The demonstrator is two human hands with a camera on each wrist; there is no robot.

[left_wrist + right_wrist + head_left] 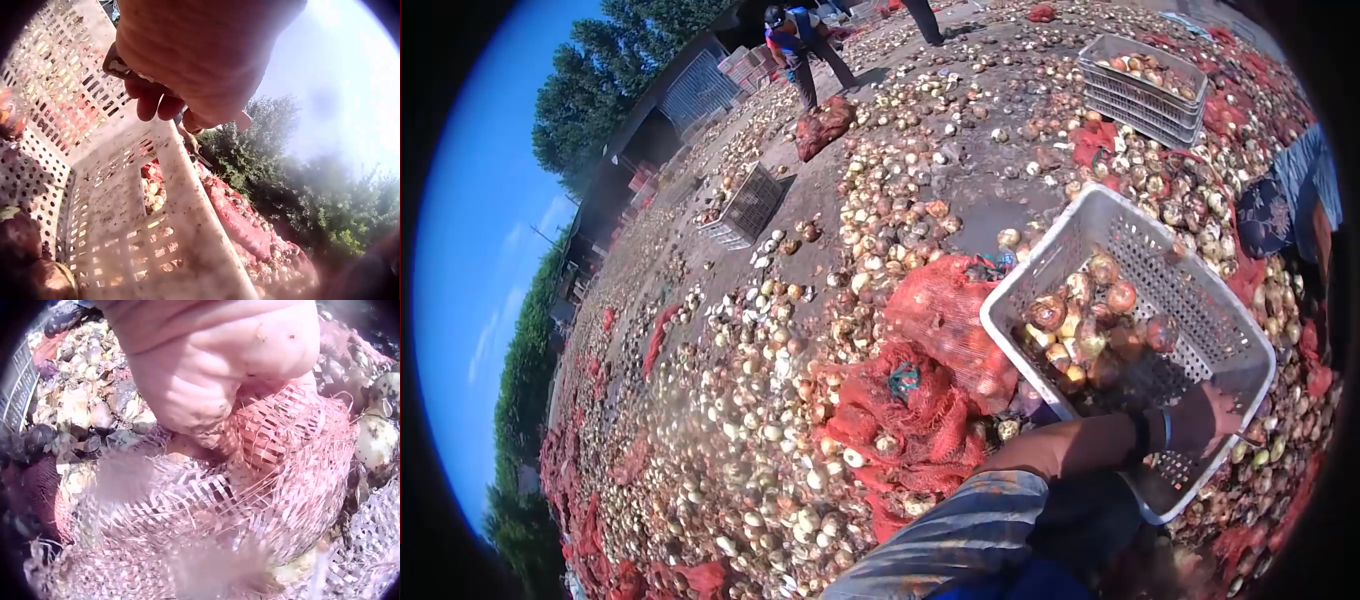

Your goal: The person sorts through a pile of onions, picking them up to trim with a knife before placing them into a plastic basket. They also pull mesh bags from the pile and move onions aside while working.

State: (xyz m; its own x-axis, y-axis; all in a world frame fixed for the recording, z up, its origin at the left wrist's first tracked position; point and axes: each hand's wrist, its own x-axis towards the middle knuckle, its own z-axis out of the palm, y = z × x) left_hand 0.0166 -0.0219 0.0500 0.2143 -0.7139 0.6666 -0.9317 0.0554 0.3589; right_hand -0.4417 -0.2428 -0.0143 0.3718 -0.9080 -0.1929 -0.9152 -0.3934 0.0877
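Observation:
My left hand (1205, 418) is at the near rim of a pale plastic crate (1135, 215), its curled fingers close over the edge. In the left wrist view, that hand (197, 56) holds a slim scissor-like tool (114, 64), mostly hidden by the palm. Onions (1090, 325) are heaped at one end of the crate. The right wrist view has my right hand (219, 369) gripping bunched red mesh netting (287, 440), its fingertips hidden in the folds. In the head view my right hand does not show.
Loose onions (780, 415) cover the ground. Red mesh bags (945, 310) lie beside the crate. Stacked crates (1145, 90) stand at the upper right, another crate (745, 205) farther left. A person (800, 45) stands beyond; another person's sleeve (1305, 190) shows at right.

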